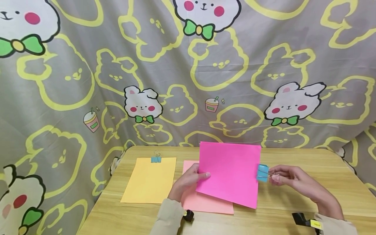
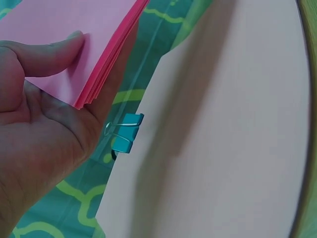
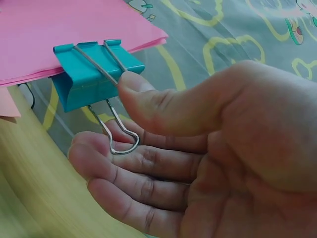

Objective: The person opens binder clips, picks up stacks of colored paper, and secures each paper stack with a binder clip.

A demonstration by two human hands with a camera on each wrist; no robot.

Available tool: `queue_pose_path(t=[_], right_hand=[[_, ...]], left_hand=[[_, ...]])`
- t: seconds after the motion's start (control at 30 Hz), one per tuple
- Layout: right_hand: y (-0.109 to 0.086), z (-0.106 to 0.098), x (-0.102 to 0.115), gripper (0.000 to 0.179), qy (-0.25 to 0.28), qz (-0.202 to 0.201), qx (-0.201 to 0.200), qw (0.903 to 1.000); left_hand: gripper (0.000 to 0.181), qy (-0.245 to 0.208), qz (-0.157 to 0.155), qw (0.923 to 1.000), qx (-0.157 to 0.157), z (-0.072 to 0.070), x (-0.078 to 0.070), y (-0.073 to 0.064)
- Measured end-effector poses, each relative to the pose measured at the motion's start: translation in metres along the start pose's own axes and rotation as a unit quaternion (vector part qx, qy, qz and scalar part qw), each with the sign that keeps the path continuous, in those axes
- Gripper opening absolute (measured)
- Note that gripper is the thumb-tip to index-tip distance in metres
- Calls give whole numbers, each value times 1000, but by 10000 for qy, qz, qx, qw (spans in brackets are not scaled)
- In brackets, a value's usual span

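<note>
A stack of hot pink paper (image 1: 229, 173) is held up over the table, tilted. My left hand (image 1: 189, 181) grips its left edge, thumb on the front face and fingers behind; the separate sheet edges show in the left wrist view. At the right edge of the stack sits a teal binder clip (image 1: 262, 173). My right hand (image 1: 296, 181) pinches the clip by its wire handles. In the right wrist view the thumb presses one handle of the clip (image 3: 99, 74), the other handle lies against the fingers, and the paper edge meets the clip's mouth.
Lighter pink paper (image 1: 207, 204) lies on the wooden table (image 1: 323, 169) beneath the raised stack. To the left lies yellow paper (image 1: 149, 182) with a second teal binder clip (image 1: 156, 159) on its far edge. A patterned grey curtain (image 1: 176, 71) hangs behind the table.
</note>
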State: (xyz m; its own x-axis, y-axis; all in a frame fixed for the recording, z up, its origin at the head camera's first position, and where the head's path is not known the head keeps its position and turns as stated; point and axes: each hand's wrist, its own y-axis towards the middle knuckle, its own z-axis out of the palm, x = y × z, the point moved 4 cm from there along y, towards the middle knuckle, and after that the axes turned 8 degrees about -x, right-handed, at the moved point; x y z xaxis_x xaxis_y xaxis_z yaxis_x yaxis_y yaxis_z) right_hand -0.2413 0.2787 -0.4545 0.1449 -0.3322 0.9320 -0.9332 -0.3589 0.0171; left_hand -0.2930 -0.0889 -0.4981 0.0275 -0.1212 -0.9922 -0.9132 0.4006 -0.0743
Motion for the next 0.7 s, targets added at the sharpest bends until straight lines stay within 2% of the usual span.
queue_pose_path(t=[0.23,0.7], right_hand=[[3,5,4,35,-22,-170,135,9998],[8,14,6,39,215,-20,132,9997]], left_hand=[[17,-10,45,9999,89,2,-1,0],[19,-52,26,9997,222,5,2,2]])
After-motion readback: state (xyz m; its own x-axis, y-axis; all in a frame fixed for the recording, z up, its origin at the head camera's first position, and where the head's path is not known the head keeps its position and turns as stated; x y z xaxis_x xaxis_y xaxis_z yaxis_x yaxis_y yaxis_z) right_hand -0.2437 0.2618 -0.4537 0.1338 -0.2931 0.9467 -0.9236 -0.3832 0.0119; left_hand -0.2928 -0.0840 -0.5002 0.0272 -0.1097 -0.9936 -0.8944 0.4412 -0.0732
